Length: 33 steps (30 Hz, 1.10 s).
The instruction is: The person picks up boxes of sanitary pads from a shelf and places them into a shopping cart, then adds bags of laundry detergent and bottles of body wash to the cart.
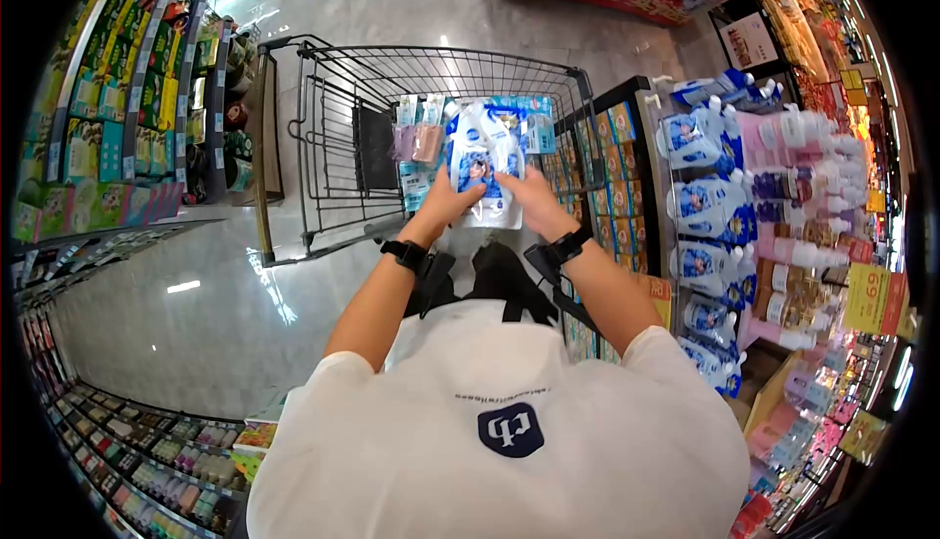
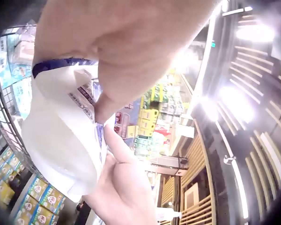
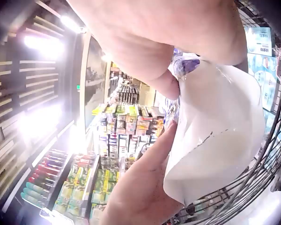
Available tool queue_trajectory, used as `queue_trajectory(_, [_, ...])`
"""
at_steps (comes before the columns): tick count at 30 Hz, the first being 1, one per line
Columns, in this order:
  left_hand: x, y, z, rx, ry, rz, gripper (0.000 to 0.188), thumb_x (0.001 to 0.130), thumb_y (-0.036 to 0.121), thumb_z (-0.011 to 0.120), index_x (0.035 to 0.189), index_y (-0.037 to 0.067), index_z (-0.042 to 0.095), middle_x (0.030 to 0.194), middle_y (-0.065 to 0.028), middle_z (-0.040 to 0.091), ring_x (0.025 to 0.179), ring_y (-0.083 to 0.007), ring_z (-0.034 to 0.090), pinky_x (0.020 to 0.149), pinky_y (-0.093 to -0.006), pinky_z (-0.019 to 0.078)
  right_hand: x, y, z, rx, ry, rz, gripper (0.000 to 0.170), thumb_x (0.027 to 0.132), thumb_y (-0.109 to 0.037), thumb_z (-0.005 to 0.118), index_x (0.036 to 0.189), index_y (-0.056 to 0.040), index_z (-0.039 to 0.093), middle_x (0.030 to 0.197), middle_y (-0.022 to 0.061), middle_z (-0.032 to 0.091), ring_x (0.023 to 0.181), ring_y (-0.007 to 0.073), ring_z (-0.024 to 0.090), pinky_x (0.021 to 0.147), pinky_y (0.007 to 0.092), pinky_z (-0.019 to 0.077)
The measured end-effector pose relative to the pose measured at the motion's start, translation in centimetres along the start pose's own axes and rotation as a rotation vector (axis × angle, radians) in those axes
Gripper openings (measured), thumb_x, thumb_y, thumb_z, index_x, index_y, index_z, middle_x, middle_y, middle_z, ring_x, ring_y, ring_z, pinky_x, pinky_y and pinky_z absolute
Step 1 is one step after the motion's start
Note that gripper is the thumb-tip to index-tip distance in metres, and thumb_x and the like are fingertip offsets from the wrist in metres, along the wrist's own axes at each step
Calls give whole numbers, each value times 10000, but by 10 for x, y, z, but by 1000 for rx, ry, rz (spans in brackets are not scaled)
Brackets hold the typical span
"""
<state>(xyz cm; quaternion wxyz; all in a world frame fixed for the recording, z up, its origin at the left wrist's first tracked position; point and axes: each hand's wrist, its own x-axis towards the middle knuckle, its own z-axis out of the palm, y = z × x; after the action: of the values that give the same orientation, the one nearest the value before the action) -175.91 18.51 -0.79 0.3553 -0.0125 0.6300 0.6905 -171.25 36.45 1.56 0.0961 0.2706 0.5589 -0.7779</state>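
Observation:
Both hands hold a blue-and-white refill pouch (image 1: pixel 482 152) in front of the body, over the shopping cart. Its printed face, with bottle artwork, is turned up in the head view. My left hand (image 1: pixel 450 206) grips the near left edge, thumb lying across the print. On the opposite edge, my right hand (image 1: pixel 534 201) holds it the same way, thumb also on the front. The left wrist view shows the pouch's plain white underside (image 2: pixel 61 131) bulging between the hands. From the right wrist, that white film (image 3: pixel 218 126) looks creased, and the fingers behind it are partly hidden.
The wire cart (image 1: pixel 441 49) stands ahead, holding light-blue packs (image 1: pixel 537 113) and purple and peach packets (image 1: pixel 428 140). To the right are blue-and-white pouches (image 1: pixel 707 204) and pink bottles (image 1: pixel 798 245) on display, beside stacked orange-and-blue boxes (image 1: pixel 619 177). Stocked shelves (image 1: pixel 127 98) line the left.

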Motion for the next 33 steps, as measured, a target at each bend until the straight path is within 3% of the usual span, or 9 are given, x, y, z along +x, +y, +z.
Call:
queue_trajectory(7, [86, -76, -37, 69, 87, -133, 577, 786, 234, 799, 1220, -18, 516, 1104, -117, 644, 961, -185, 613, 823, -331, 504, 107, 57, -23, -96, -103, 165, 363, 879, -88, 669, 1201, 35, 556, 1083, 100, 653, 936, 180, 637, 792, 331, 522])
queue_trajectory(10, [106, -75, -37, 112, 97, -164, 526, 827, 154, 776, 1248, -17, 511, 1105, -90, 641, 993, -157, 596, 843, -303, 492, 136, 69, -34, -140, -102, 244, 336, 913, -105, 649, 1197, 40, 546, 1099, 111, 651, 930, 182, 650, 772, 338, 540])
queue_trajectory(17, [148, -75, -32, 84, 63, -384, 574, 806, 193, 803, 1250, -24, 510, 1111, -96, 641, 965, -151, 609, 799, -286, 502, 182, 71, -54, -196, -99, 518, 362, 930, -117, 635, 1224, 52, 510, 1118, 131, 634, 936, 214, 657, 769, 366, 548])
queue_trajectory(22, [176, -124, -36, 71, 36, -413, 629, 794, 202, 811, 1283, -26, 488, 1155, -108, 633, 991, -156, 606, 842, -292, 490, 199, 72, -62, -187, -109, 627, 367, 933, -107, 629, 1228, 66, 495, 1141, 150, 627, 956, 222, 654, 769, 377, 550])
queue_trajectory(25, [185, -99, -31, 113, 13, -394, 723, 783, 227, 816, 1353, -13, 442, 1214, -126, 611, 1049, -180, 592, 895, -301, 470, 209, 84, -69, -145, -8, 545, 345, 892, -71, 672, 1184, 68, 552, 1097, 128, 659, 937, 209, 653, 770, 353, 530])
queue_trajectory(27, [194, -99, -30, 160, 58, -284, 740, 788, 232, 806, 1379, 3, 423, 1255, -131, 588, 1087, -195, 576, 913, -311, 463, 223, 102, -81, -273, -32, 257, 348, 879, -66, 684, 1176, 56, 549, 1094, 126, 659, 944, 204, 645, 779, 338, 522])
queue_trajectory(29, [214, -128, -33, 167, 47, -248, 748, 806, 200, 777, 1408, 15, 372, 1278, -133, 571, 1098, -200, 569, 925, -319, 461, 237, 97, -85, -309, -2, 223, 364, 866, -89, 701, 1165, 50, 549, 1089, 137, 659, 942, 205, 642, 791, 327, 512])
queue_trajectory(31, [237, -150, -35, 131, 145, -386, 776, 775, 155, 763, 1413, 14, 345, 1246, -175, 582, 1093, -245, 590, 915, -331, 471, 272, 121, -100, -493, -2, 172, 394, 853, -109, 715, 1168, 49, 541, 1085, 144, 658, 945, 212, 642, 808, 331, 508])
queue_trajectory(33, [261, -194, -38, 215, 190, -304, 729, 802, 115, 698, 1414, 13, 317, 1256, -226, 563, 1124, -319, 588, 909, -367, 481, 292, 141, -104, -646, 54, 151, 410, 824, -119, 742, 1144, 50, 550, 1045, 140, 671, 926, 199, 642, 802, 312, 510])
